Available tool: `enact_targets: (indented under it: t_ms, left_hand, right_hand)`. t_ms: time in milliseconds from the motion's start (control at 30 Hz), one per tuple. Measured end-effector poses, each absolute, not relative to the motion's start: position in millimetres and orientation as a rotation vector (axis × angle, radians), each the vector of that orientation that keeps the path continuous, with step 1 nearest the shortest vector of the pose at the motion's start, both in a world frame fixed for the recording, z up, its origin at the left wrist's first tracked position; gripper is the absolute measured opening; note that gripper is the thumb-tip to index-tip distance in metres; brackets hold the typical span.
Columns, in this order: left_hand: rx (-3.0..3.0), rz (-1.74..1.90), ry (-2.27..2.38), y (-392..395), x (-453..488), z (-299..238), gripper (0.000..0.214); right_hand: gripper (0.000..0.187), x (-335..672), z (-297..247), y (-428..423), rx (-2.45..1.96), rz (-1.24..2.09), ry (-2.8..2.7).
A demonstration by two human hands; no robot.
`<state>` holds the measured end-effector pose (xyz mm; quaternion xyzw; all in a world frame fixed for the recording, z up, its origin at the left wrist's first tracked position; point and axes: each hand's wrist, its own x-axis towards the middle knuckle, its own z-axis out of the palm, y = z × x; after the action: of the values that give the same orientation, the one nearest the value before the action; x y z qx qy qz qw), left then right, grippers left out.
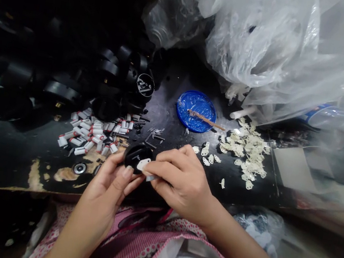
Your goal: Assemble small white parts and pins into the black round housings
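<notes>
Our left hand (108,189) cups a round black housing (136,156) above the table edge; our right hand (180,179) pinches a small white plate (143,165) against its open face. Just beyond lie white-and-red cylinders (90,133), loose springs (154,135), pale plates (247,152), and a blue lid (196,110).

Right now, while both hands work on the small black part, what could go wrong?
1. The right hand pinches the white piece only at its fingertips against the black round part in the left hand; it might slip and drop to the lap, as both are held at the edge of the table.
2. Loose springs lie just beyond the hands; a careless move could scatter them.
</notes>
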<state>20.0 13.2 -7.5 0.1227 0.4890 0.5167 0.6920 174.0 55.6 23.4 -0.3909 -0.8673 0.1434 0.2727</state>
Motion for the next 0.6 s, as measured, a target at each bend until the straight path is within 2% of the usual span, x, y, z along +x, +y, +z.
enact_targets:
  t_ms: [267,600]
  left_hand:
    - [0.345,1.130,1.101,13.0,21.1,-1.7,0.027]
    - [0.301,1.222,1.095,19.7,30.5,-1.3,0.014]
  right_hand:
    - [0.019,175.2,28.2,55.0,-1.098,0.484,-2.397]
    - [0.017,167.4,28.5,38.2,-1.228,0.568,-2.337]
